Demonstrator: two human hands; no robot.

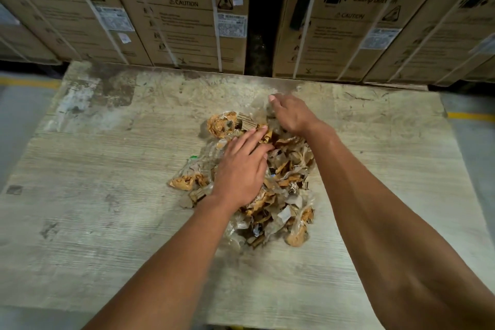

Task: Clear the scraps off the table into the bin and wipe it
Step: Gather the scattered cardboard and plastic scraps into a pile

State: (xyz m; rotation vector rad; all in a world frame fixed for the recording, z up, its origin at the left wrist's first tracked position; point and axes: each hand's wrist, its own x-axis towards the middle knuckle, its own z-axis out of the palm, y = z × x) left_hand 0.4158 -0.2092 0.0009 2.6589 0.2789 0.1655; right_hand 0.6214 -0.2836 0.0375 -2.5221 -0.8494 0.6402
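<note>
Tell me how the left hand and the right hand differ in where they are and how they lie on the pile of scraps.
The left hand lies flat on the middle of the pile of scraps, fingers straight; the right hand is at the pile's far edge, fingers bent down into clear plastic. The left hand is nearer the person; the right hand reaches further. Both touch the pile on the table.

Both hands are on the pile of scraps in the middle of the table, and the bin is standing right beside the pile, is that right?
Not quite. The head view shows the left hand and right hand on the scrap pile mid-table, but no bin is in view.
</note>
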